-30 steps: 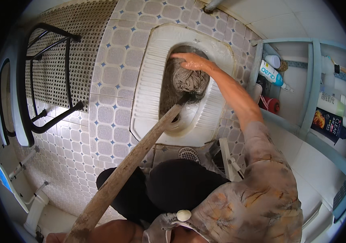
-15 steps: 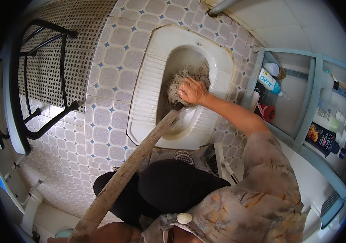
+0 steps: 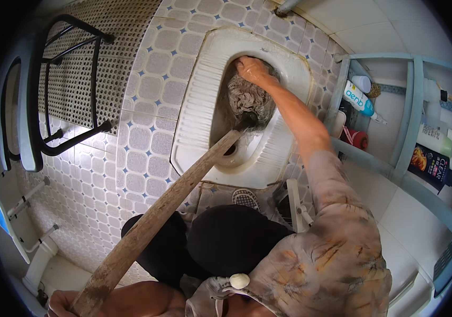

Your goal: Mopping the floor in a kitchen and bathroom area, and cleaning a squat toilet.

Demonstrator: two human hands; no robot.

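- Mop head inside squat toilet; handle slants over toilet's near-left edge.
- Right hand curled on mop head, toward toilet's far end; cannot tell if pinching.
- Left hand, nearside of toilet, wrapped round handle.

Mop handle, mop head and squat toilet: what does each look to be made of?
Mop handle: looks like bare wood, worn and matte, given its mottled brown, streaked surface. Mop head: matted grey textile strands, perhaps cotton; the fibre can't be told. Squat toilet: probably glazed ceramic, judging by its white, shiny surface.
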